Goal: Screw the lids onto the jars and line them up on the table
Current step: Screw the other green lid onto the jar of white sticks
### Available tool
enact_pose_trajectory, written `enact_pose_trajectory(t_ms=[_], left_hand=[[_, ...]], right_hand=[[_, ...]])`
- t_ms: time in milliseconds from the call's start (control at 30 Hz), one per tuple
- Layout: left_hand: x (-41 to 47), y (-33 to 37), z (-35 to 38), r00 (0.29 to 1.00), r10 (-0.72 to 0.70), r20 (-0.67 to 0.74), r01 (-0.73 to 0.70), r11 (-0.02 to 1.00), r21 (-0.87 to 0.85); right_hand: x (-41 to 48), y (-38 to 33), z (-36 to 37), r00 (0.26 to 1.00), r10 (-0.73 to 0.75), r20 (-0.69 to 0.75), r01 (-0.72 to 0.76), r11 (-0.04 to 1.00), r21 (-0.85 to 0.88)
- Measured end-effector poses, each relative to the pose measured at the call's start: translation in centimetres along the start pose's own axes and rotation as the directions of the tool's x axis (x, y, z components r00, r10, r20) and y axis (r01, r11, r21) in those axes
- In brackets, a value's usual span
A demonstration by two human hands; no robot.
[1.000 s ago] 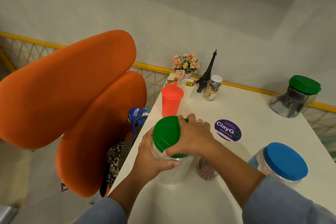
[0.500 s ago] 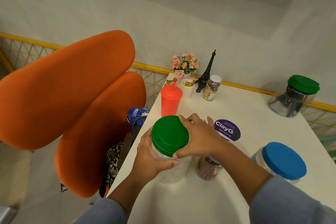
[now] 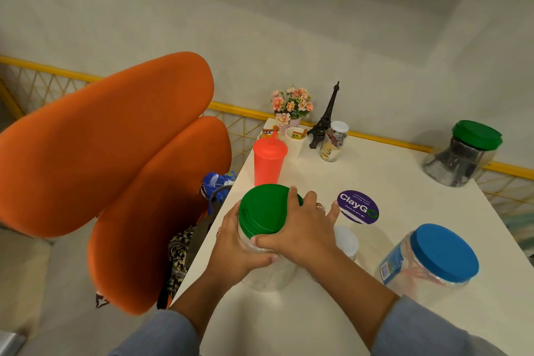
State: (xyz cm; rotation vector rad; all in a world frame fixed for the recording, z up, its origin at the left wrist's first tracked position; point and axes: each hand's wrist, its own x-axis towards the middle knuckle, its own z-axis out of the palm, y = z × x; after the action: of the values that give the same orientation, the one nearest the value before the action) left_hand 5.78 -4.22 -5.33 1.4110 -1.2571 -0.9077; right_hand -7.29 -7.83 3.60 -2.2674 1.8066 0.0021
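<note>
Green plastic caps the clear jar (image 3: 268, 269) that stands near the left edge of the white table (image 3: 390, 179): its green lid (image 3: 264, 209) sits on the mouth, tilted a little toward the camera. The left hand (image 3: 235, 251) wraps the jar's shoulder just under the lid, thumb across the front. The right hand (image 3: 300, 233) lies over the right side of the lid, thumb at the near rim and two fingers on the far rim, the other fingers spread past it; how firmly it grips the lid I cannot tell.

Just right of that hand, partly hidden behind it, a small jar with a white lid (image 3: 346, 241) stands on the table. Farther right, near the front, a large clear jar with a blue lid (image 3: 442, 253) leans toward the camera. At the far right corner a dark-filled jar with a green lid (image 3: 462, 153) stands well apart from the others.

A round purple ClayGo sticker (image 3: 358, 206) lies flat between the jars. An orange tumbler (image 3: 268, 160) stands behind the held jar, and at the back are a paper cup (image 3: 294, 140), pink flowers (image 3: 291, 102), a small Eiffel Tower model (image 3: 325, 120) and a small white-capped jar (image 3: 333, 141). Orange chairs (image 3: 115, 159) stand left of the table.
</note>
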Motion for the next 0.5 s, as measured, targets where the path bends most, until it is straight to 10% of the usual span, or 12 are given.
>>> enact_pose_trajectory(t_ms=[500], left_hand=[[-0.3,-0.3,0.0,1.000,0.002,-0.007,-0.003,1.000,-0.027]], right_hand=[[1.5,0.8,-1.1,0.980,-0.179,0.087,0.176,0.984,0.038]])
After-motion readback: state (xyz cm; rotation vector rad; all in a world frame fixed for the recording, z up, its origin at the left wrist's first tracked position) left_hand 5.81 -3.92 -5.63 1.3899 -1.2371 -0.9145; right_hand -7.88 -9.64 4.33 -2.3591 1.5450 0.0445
